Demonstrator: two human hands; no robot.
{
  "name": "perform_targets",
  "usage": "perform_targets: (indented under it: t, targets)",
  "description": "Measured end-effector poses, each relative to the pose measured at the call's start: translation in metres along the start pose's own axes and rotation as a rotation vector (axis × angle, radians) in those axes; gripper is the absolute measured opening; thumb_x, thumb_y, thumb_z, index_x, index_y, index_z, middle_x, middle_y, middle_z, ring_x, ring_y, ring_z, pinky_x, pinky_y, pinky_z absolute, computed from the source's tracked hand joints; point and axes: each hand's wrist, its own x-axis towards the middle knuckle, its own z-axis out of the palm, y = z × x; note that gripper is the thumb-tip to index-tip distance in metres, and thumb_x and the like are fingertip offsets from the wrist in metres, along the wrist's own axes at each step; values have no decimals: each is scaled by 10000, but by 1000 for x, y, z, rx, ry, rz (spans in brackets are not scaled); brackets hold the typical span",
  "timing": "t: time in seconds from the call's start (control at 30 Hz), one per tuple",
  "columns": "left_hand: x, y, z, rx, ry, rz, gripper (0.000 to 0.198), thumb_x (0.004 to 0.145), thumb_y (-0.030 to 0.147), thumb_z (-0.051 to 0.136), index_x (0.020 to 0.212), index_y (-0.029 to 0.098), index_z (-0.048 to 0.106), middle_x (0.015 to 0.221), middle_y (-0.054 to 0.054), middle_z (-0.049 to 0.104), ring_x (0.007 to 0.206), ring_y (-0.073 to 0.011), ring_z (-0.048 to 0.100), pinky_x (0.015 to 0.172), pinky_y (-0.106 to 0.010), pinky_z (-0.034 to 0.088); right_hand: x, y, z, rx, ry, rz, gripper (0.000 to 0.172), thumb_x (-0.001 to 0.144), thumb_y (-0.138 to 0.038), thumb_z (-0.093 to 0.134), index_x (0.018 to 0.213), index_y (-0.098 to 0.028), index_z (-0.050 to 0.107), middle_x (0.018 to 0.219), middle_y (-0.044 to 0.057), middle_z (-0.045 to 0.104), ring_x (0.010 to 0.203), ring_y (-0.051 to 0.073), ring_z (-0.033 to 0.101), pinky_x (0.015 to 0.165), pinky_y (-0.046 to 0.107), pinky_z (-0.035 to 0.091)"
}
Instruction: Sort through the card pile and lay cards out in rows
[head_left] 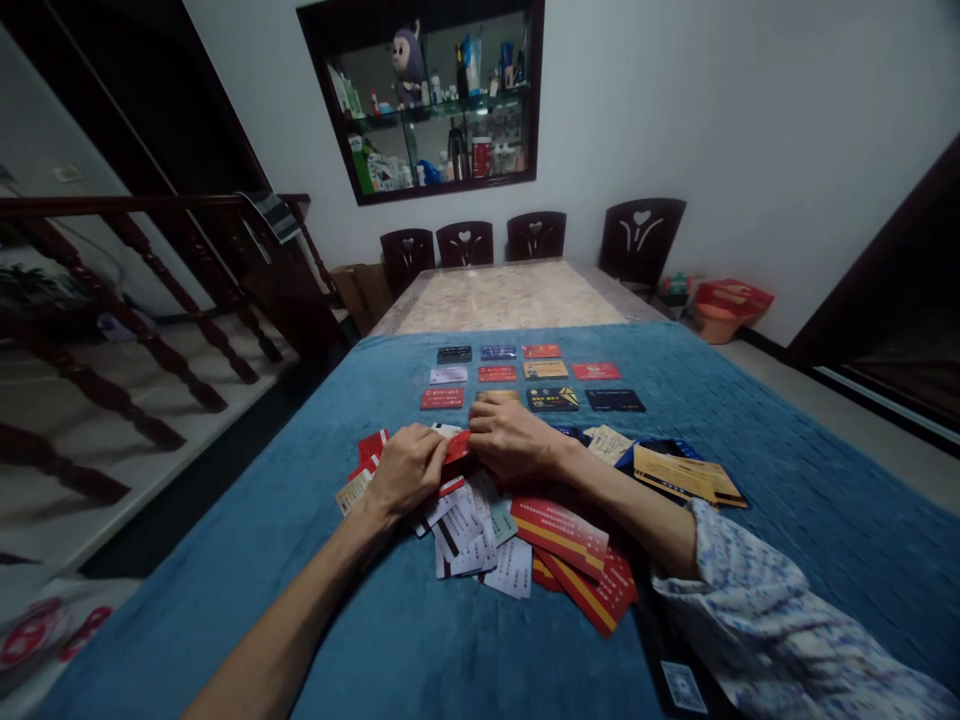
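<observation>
A red card (457,446) lies between my two hands, just above a loose pile. My left hand (409,468) pinches its left side with thumb and fingers. Curled fingers of my right hand (511,436) meet its right end, their tips partly hidden. Under and around the hands spread white cards (459,528), a pale green card (502,520) and red cards with a yellow stripe (562,530). Gold cards (675,472) lie by my right forearm. Beyond the hands, cards stand in rows, among them a black VIP card (553,399) and a red card (441,399).
A blue cloth (300,500) covers the near part of the table; its far end shows a bare marble-like top (510,295). Dark chairs (536,236) stand behind. A dark flat object (667,640) lies under my right sleeve. Stair railing (150,205) runs at left.
</observation>
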Motion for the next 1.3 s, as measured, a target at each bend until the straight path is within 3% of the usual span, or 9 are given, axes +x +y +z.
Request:
perform_targets:
  t: [0.2, 0.4, 0.6, 0.83, 1.07, 1.3]
  targets:
    - [0, 1, -1, -282, 165, -69, 352, 967, 273, 449, 743, 159, 696, 787, -55, 720, 716, -157, 618, 701, -283, 460, -2, 7, 10, 38, 159, 45, 228, 883, -149, 511, 677, -179, 606, 671, 40, 613, 746, 175, 462, 699, 322, 284]
    - [1, 5, -7, -460, 188, -125, 276, 915, 286, 514, 822, 161, 742, 850, -61, 762, 768, -176, 684, 720, -280, 523, -4, 10, 12, 125, 147, 137, 178, 871, -139, 521, 756, -180, 651, 728, 46, 639, 766, 181, 494, 677, 306, 307]
    - [3, -2, -1, -447, 237, -79, 238, 853, 170, 529, 895, 185, 763, 912, -47, 783, 816, -176, 715, 808, -304, 569, -7, 14, 14, 219, 135, 194, 142, 831, -145, 544, 852, -173, 682, 803, 60, 675, 790, 188, 535, 685, 298, 349]
    - [2, -11, 9, -390, 239, -65, 279, 843, 110, 520, 982, 174, 753, 1005, -48, 779, 906, -181, 725, 890, -332, 577, -10, 19, 23, 240, 77, 270, 244, 777, -120, 566, 997, -171, 659, 905, 85, 678, 862, 217, 574, 739, 310, 407]
    - [1, -17, 17, -338, 223, -42, 398, 817, 48, 504, 1132, 179, 709, 1140, -58, 745, 1043, -191, 698, 1001, -381, 541, -11, 17, 28, 234, 76, 371, 436, 822, -123, 581, 1251, -196, 567, 1057, 104, 685, 971, 231, 602, 824, 331, 433]
    - [0, -20, 23, -319, 181, -70, 525, 814, 45, 531, 1312, 201, 593, 1201, -69, 709, 1076, -208, 675, 1008, -404, 531, -12, 16, 31, 219, 66, 414, 429, 877, -157, 605, 1296, -222, 541, 1054, 90, 707, 963, 213, 633, 833, 318, 438]
